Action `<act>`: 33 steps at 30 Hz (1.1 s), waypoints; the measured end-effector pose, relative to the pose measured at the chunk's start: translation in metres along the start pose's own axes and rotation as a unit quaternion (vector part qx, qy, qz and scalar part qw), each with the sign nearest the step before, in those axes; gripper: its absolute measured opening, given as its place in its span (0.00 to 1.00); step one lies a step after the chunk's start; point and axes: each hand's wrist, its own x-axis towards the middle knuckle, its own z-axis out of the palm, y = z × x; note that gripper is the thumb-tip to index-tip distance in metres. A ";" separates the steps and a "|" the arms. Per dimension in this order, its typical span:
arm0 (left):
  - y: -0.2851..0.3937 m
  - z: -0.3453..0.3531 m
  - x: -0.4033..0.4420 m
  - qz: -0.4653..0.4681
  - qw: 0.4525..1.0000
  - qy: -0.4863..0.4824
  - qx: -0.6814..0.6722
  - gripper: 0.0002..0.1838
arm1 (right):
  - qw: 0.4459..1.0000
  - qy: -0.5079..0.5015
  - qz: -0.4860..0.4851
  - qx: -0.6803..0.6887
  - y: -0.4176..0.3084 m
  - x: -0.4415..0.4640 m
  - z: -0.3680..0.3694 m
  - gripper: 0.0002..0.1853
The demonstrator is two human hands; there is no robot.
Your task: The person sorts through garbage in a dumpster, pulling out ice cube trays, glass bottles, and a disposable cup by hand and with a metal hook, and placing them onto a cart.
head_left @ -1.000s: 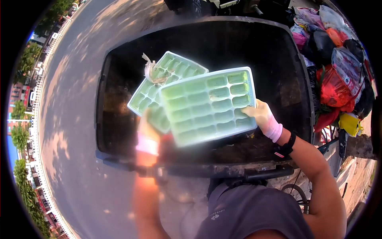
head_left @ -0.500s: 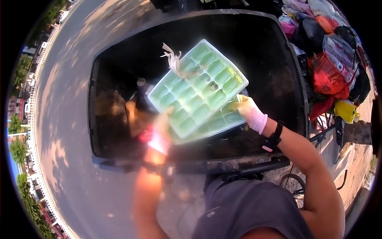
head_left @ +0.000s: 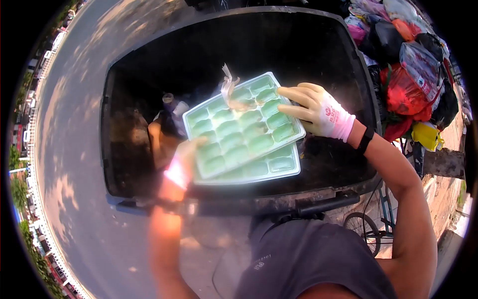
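Note:
Two pale green compartment trays (head_left: 234,127) lie one over the other above a big dark bin, the upper one turned against the lower tray (head_left: 281,163). A frayed whitish strip (head_left: 228,84) stands up from the upper tray. My left hand (head_left: 185,155), gloved and motion-blurred, grips the left edge of the trays, its thumb on top. At the right, my right hand (head_left: 314,107) wears a cream glove with a pink cuff. Its fingers are stretched out and apart, their tips at the upper tray's right edge.
The dark bin's rim (head_left: 366,79) surrounds the trays. Inside at left are a bottle (head_left: 168,101) and a brownish object (head_left: 155,140). Bagged rubbish (head_left: 406,89) is piled at upper right, above a bicycle wheel (head_left: 362,231). Paved road (head_left: 74,149) runs along the left.
The trays have turned clockwise and come slightly lower. My right hand has left the lower tray's corner and moved up to the upper tray's edge, fingers spread. My left hand has shifted left.

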 end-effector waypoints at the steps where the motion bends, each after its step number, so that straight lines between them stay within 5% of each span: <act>1: 0.003 0.003 -0.001 -0.009 1.000 0.005 0.004 0.23 | 0.999 -0.027 -0.021 -0.018 0.000 -0.001 0.009 0.16; 6: 0.006 0.006 -0.012 -0.026 0.999 0.034 -0.012 0.28 | 0.993 -0.011 -0.108 0.039 0.002 0.014 0.004 0.10; 8: 0.009 0.004 -0.025 0.046 0.998 0.028 0.024 0.32 | 0.991 0.014 0.014 0.132 -0.001 0.024 -0.018 0.10; 10: 0.022 -0.008 -0.043 0.016 0.999 0.029 0.030 0.32 | 0.959 0.121 0.138 0.217 0.003 0.026 -0.025 0.05; 11: 0.030 -0.016 -0.049 -0.084 0.995 0.042 -0.027 0.31 | 0.931 0.082 0.268 0.235 0.005 0.027 -0.037 0.10; 13: 0.016 -0.045 -0.048 0.014 0.997 0.069 0.026 0.31 | 0.803 0.109 0.407 0.420 0.018 0.027 -0.056 0.17; 14: 0.019 -0.048 -0.051 0.009 0.997 0.072 -0.001 0.31 | 0.816 0.103 0.375 0.428 0.036 0.018 -0.062 0.21; 17: 0.026 -0.062 -0.055 0.020 0.997 0.075 -0.001 0.32 | 0.670 0.094 0.525 0.516 0.076 -0.029 -0.067 0.19; 18: 0.026 -0.060 -0.055 0.015 0.996 0.079 -0.034 0.32 | 0.771 -0.046 0.590 0.234 0.097 -0.054 -0.062 0.19; 19: 0.029 -0.054 -0.054 0.009 0.995 0.080 -0.064 0.33 | 0.781 -0.183 0.592 -0.075 0.119 -0.086 -0.056 0.19; 20: 0.038 -0.028 -0.060 0.019 0.989 0.129 -0.072 0.22 | 0.752 -0.197 0.619 -0.113 0.135 -0.126 -0.054 0.20; 21: 0.040 -0.028 -0.058 0.023 0.991 0.111 -0.064 0.22 | 0.725 -0.210 0.638 -0.151 0.132 -0.125 -0.063 0.20; 24: 0.037 -0.023 -0.056 0.013 0.992 0.104 -0.071 0.21 | 0.779 -0.155 0.595 -0.123 0.131 -0.109 -0.061 0.17; 26: 0.039 -0.019 -0.051 0.022 0.994 0.099 -0.051 0.21 | 0.818 -0.038 0.567 0.093 0.134 -0.085 -0.044 0.16; 27: 0.038 -0.018 -0.049 0.027 0.994 0.097 -0.043 0.21 | 0.733 0.094 0.588 0.328 0.119 -0.057 -0.040 0.14; 31: 0.043 -0.012 -0.041 0.044 0.991 0.125 0.003 0.22 | 0.686 0.146 0.528 0.479 0.087 -0.003 -0.075 0.16; 33: 0.043 -0.012 -0.039 0.072 0.988 0.134 0.026 0.22 | 0.682 0.126 0.574 0.435 0.093 -0.024 -0.071 0.16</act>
